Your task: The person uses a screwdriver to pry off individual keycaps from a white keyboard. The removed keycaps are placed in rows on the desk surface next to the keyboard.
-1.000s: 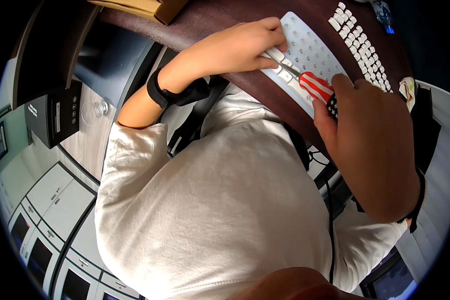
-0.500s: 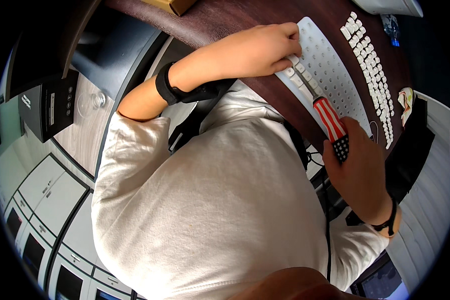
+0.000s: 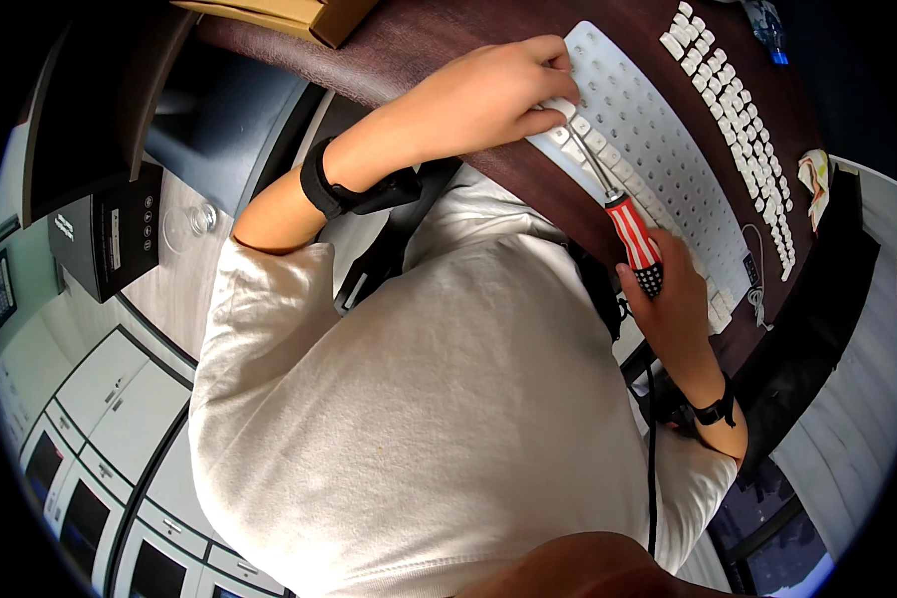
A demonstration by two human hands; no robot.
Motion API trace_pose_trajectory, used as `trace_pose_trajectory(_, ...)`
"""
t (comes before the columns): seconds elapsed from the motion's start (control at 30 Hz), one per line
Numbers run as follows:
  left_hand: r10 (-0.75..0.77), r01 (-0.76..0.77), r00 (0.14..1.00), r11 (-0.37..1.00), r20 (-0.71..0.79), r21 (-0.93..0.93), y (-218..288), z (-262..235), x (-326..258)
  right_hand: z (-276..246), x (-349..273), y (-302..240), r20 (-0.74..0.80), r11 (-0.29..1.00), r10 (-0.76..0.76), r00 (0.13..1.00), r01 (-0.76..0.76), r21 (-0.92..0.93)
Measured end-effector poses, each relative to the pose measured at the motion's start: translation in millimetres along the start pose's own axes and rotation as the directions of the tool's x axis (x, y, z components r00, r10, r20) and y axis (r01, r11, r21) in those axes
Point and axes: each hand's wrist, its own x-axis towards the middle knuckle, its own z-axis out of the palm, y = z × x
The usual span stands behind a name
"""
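A white keyboard (image 3: 658, 140) lies at the desk's edge, most of its switch places bare. Along its near side runs a row of white keycaps (image 3: 608, 159) still seated. My right hand (image 3: 680, 304) is closed round a screwdriver (image 3: 628, 229) with a striped red and white handle and a starred dark end. Its metal shaft points up and left across the near keycaps, its tip beside my left fingers. My left hand (image 3: 518, 90) is closed at the keyboard's left end, thumb and fingers pinching a white keycap (image 3: 560, 108).
Loose white keycaps (image 3: 738, 125) are spread in rows beyond the keyboard. A coiled cable (image 3: 757, 299) lies by its right end. A cardboard box (image 3: 299, 15) sits on the desk at upper left, and a bottle with a blue cap (image 3: 772, 40) at upper right.
My right hand and the screwdriver have moved left, uncovering keycaps at the keyboard's right end. A keycap now shows between my left fingers. The whole view has shifted slightly.
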Motion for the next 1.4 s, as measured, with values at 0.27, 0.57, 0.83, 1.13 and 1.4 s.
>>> trace_pose_trajectory(0.27,-0.015,0.016,0.999,1.000,0.042,-0.021,3.9,-5.9,0.7,7.7,2.8,5.5,-0.024,0.987,0.040,0.999,-0.036,0.154)
trace_pose_trajectory(0.57,0.077,-0.086,0.995,0.987,0.069,0.134,24.5,-31.4,45.2,-19.7,-22.4,29.0,-0.109,0.980,0.093,0.990,-0.072,0.183)
trace_pose_trajectory(0.83,0.216,-0.267,0.947,0.942,0.240,0.205,19.1,-7.8,153.1,-40.5,-53.8,71.4,-0.330,0.955,0.252,0.910,-0.178,0.239)
trace_pose_trajectory(1.13,0.085,-0.285,0.900,0.858,0.427,0.429,-4.8,13.8,180.6,-21.0,-87.4,114.3,-0.389,0.894,0.371,0.843,-0.211,0.395)
trace_pose_trajectory(1.4,0.108,-0.354,0.879,0.801,0.465,0.483,-1.2,21.1,184.9,-11.0,-94.5,125.9,-0.354,0.844,0.430,0.831,-0.231,0.484)
